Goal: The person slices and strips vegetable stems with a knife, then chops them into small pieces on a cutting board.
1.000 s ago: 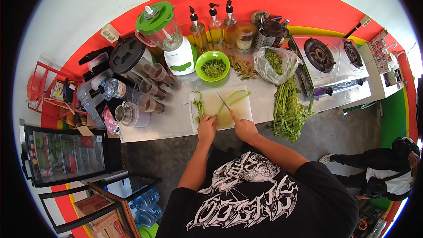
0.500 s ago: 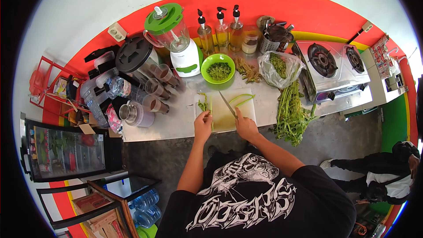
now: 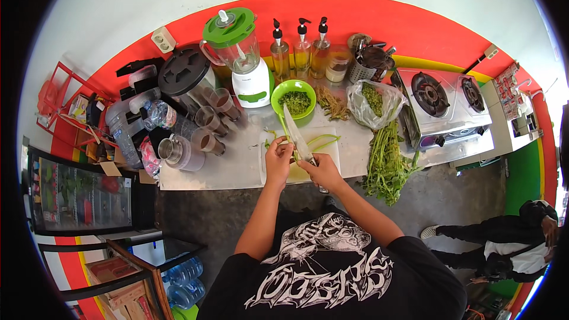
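Observation:
My right hand (image 3: 320, 170) is wrapped round the handle of a kitchen knife (image 3: 298, 137). Its wide blade slants up and left, above the pale cutting board (image 3: 332, 157), the tip reaching toward the green bowl (image 3: 309, 120). Close beside the blade, my left hand (image 3: 278, 161) pinches a thin green stalk, raised off the board; the fingers partly hide it. A second, curved green stalk (image 3: 323, 140) lies on the board, with small leafy bits near its left side. Chopped greens (image 3: 294, 103) lie in the bowl just beyond the board.
Leafy stalks (image 3: 388, 166) hang over the counter's front edge, right of the board. A clear plastic bag (image 3: 388, 120), pale roots (image 3: 332, 102) and a gas stove (image 3: 443, 106) stand beyond. Left are a blender (image 3: 250, 83), plastic cups (image 3: 208, 142) and a flask (image 3: 181, 153). Another person (image 3: 510, 240) is at the right.
Both hands have come closer together and lifted off the board. The knife has turned up with its blade toward the bowl, and the left hand has raised the stalk beside it.

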`<state>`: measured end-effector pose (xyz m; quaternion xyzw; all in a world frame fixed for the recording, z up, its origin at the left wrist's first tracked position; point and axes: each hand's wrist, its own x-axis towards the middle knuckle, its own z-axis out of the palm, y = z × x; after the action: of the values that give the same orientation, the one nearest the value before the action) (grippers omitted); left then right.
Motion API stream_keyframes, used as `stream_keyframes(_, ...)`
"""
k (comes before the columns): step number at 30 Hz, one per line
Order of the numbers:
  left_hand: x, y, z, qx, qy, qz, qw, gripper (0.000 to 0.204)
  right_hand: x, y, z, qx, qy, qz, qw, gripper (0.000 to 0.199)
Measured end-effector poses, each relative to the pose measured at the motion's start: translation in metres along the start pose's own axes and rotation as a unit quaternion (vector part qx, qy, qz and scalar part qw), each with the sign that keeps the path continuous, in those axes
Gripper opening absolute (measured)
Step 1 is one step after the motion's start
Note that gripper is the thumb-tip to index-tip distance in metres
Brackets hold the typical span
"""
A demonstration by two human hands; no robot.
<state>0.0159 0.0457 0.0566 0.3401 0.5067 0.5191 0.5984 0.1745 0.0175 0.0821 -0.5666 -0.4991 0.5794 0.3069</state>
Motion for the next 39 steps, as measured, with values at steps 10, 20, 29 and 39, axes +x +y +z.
stream_keyframes(10,-0.012,0.01,0.001,-0.016,-0.003,-0.028,0.999,0.026,0.0,-0.014,0.015,0.041,0.049,-0.026,0.998,0.025)
stream_keyframes(20,-0.024,0.015,-0.008,-0.027,-0.017,-0.045,0.998,0.017,-0.007,-0.008,0.008,-0.07,0.092,-0.107,0.988,0.027)
stream_keyframes(29,-0.017,0.035,-0.006,-0.081,-0.031,-0.038,0.995,0.022,-0.031,-0.016,0.001,-0.091,0.055,-0.26,0.96,0.035)
stream_keyframes(39,-0.009,0.036,-0.012,-0.192,-0.088,-0.077,0.974,0.028,-0.026,-0.016,0.004,-0.07,0.065,-0.288,0.953,0.039)
